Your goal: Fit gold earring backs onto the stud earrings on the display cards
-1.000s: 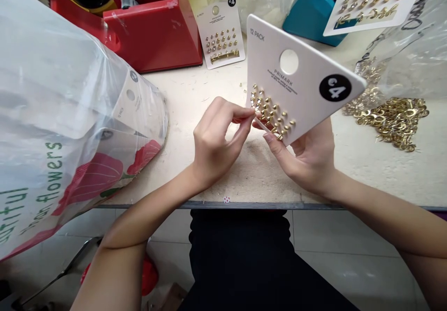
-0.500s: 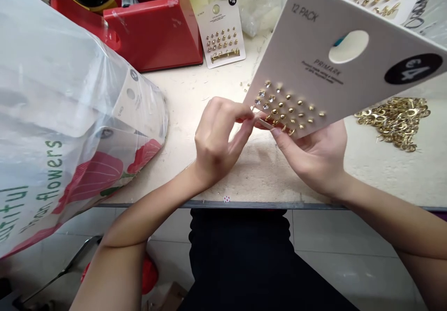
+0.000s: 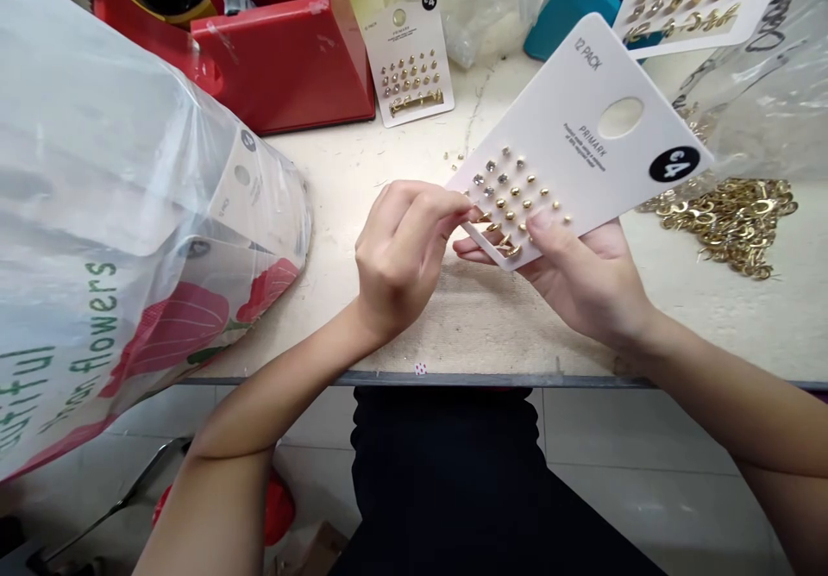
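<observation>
1. From my remote viewpoint, the right hand (image 3: 586, 274) is gripping the white cardboard earring card (image 3: 549, 136) above the pale flat tabletop (image 3: 323, 274); its thumb is covering some studs, and excess pressure could be bending them
2. The left hand (image 3: 398, 253) is pinching narrowly at the card's lower edge; I cannot tell what its fingertips are holding, and a slip could be loosening a hoop
3. The white flower-printed plastic bag (image 3: 97, 171) is crowding the left; the gold metal clasp pile (image 3: 743, 222) is lying right
</observation>
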Demonstrator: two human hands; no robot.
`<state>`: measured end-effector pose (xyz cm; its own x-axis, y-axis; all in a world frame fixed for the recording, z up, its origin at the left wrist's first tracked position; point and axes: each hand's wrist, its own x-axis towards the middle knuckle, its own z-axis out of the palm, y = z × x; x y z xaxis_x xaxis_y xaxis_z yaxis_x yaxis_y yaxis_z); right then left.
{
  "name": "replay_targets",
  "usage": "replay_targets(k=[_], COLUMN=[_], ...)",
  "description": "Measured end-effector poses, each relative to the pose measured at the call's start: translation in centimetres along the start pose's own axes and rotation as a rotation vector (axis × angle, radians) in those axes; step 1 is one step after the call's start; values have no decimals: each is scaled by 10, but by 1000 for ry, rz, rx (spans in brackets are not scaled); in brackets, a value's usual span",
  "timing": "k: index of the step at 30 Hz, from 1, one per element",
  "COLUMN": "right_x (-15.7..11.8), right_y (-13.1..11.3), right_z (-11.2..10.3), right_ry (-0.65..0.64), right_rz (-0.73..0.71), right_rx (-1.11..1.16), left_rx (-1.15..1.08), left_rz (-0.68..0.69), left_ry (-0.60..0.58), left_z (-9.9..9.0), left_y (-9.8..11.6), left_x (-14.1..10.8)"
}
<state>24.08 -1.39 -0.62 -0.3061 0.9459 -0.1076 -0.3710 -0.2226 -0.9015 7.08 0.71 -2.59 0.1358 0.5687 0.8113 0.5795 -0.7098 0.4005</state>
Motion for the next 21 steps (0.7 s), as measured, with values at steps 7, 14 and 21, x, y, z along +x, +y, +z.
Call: replay_targets(k=[7, 14, 21], right_x=[1, 0, -1], right_y=[2, 9, 15], right_z=[0, 2, 2], right_ry=[26, -18, -78], right_rz=[-38, -94, -196], right_rx=[61, 19, -37], left_rx=[2, -46, -94], left_rz=[29, -112, -220], left_ry=[27, -115, -163], left_z=[2, -4, -2], left_y=[-3, -5, -11], left_x=[-1, -5, -11])
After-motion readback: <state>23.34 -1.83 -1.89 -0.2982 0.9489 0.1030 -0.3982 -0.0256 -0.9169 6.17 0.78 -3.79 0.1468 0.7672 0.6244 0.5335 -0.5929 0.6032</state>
